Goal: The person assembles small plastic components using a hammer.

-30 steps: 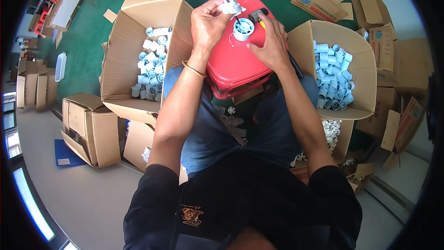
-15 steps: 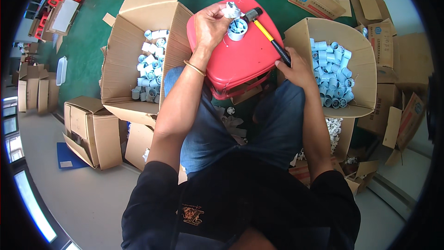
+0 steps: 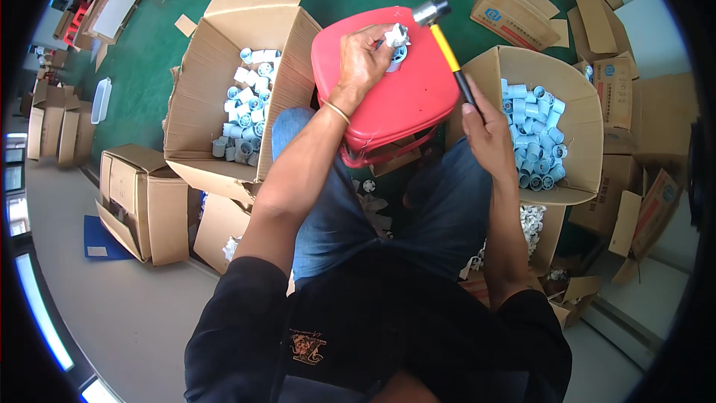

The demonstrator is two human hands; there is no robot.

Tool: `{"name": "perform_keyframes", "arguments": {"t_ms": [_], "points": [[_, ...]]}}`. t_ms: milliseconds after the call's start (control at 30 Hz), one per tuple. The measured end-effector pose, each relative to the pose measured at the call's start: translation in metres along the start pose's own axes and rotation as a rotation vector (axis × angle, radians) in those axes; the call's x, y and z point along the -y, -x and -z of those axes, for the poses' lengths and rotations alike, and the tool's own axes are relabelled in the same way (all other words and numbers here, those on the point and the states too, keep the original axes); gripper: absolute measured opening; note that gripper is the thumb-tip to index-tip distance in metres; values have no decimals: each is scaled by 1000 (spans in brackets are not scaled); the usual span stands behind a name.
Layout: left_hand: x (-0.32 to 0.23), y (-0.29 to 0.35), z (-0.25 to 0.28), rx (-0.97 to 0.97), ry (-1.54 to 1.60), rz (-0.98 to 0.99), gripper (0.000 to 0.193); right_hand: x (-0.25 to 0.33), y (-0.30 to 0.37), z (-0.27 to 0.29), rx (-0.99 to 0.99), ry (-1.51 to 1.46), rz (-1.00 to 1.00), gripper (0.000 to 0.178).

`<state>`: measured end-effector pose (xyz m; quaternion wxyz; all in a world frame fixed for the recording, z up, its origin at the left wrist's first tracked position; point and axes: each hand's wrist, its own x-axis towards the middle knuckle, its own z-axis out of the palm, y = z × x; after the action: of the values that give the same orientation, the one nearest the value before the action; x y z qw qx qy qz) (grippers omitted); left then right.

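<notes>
In front of me stands a red plastic stool [image 3: 380, 104]. A light blue round plastic fitting [image 3: 399, 57] with spokes inside sits on its top, toward the far side. My left hand [image 3: 362, 66] pinches a small white plastic piece [image 3: 397, 36] over this fitting, partly hiding it. Whether the two touch, I cannot tell. My right hand [image 3: 488, 134] is closed around the black grip of a hammer [image 3: 446, 51] with a yellow shaft. The hammer's head is raised beyond the stool's far right edge, clear of the fitting.
A cardboard box [image 3: 212, 67] at the left and another [image 3: 585, 104] at the right hold many blue fittings. Small white pieces [image 3: 532, 224] fill a box below the right one. More cartons [image 3: 153, 205] stand around, and my knees flank the stool.
My right hand has taken hold of the hammer and lifted it off the stool. My left hand still pinches the white piece at the fitting. The whole view has shifted slightly.
</notes>
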<state>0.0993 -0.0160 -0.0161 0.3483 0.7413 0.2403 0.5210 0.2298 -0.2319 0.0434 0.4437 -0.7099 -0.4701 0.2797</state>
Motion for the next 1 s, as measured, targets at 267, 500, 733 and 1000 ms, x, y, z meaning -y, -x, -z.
{"name": "perform_keyframes", "arguments": {"t_ms": [267,500,733,1000], "points": [[-6,7,-1,31,-47,53,24,56,21,21,25,566,119,47],[0,10,-7,-32,-6,45,22,91,28,29,-186,300,275,44],[3,13,-9,63,-64,-38,21,47,24,18,-24,487,264,43],[12,6,11,-64,-13,3,26,30,13,16,-130,160,200,48]]}}
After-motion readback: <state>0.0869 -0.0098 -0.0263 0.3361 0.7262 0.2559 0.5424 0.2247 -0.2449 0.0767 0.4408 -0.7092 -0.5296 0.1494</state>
